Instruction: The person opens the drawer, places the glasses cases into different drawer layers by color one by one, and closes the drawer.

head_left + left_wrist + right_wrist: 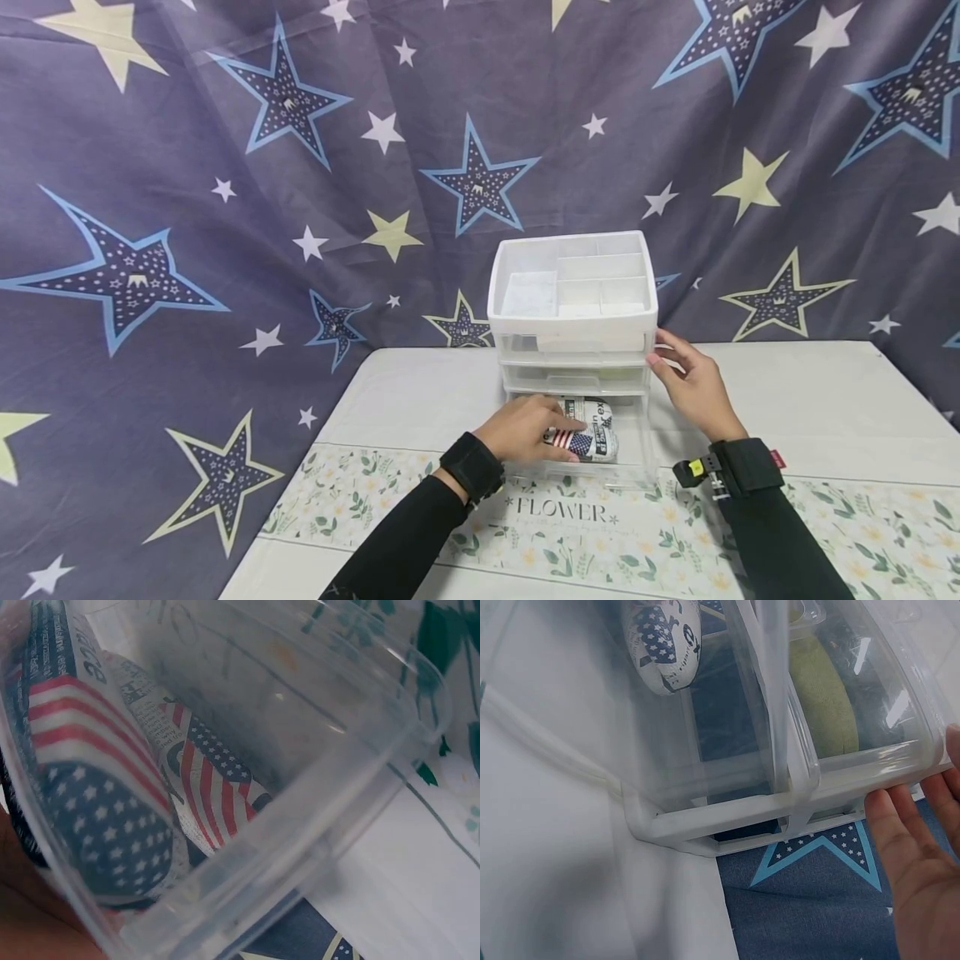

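A white cabinet (573,321) with clear drawers stands on the table, its bottom drawer (633,450) pulled out. In that drawer lies a rounded, cloth-like bundle (600,429) printed with newspaper text and flags. My left hand (528,427) reaches into the drawer; its index finger and thumb lie extended on the bundle, the other fingers hidden. Through the clear wall, the left wrist view shows a flag-printed bundle (105,795) close up and another printed shape (210,772) beside it. My right hand (697,387) touches the cabinet's right side with fingertips and thumb (952,742).
Divided compartments (600,279) form the cabinet's top. A green item (821,694) shows inside a closed drawer above. A floral runner with FLOWER lettering (562,510) crosses the white table (427,387). Star-patterned fabric (420,83) hangs behind.
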A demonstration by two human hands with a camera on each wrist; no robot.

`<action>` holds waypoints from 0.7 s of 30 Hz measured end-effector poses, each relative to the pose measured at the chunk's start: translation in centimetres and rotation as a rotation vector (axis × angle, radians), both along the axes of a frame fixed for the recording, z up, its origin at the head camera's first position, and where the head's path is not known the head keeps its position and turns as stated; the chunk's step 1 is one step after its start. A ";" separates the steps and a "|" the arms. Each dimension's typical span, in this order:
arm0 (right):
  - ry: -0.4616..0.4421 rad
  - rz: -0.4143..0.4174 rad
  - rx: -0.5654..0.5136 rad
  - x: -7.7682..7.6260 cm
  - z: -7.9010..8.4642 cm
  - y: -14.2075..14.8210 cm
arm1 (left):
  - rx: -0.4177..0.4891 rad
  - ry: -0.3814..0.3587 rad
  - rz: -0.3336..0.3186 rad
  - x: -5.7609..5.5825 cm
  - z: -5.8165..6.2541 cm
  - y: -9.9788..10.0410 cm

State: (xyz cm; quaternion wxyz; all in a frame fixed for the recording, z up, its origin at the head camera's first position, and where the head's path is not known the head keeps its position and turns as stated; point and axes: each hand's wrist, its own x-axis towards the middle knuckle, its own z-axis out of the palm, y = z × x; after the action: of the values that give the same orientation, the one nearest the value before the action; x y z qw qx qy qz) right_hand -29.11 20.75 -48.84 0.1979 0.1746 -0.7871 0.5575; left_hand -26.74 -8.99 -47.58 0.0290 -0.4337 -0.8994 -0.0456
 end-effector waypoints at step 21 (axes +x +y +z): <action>-0.011 -0.018 0.011 -0.1 -0.1 0.1 | 0.031 -0.023 -0.048 0.4 -0.4 -0.5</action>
State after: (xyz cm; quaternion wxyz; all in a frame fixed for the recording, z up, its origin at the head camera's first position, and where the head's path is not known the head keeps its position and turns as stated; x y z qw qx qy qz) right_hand -29.16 20.80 -48.98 0.1977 0.1655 -0.7928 0.5523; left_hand -26.36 -9.44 -48.03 0.0241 -0.4541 -0.8882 -0.0651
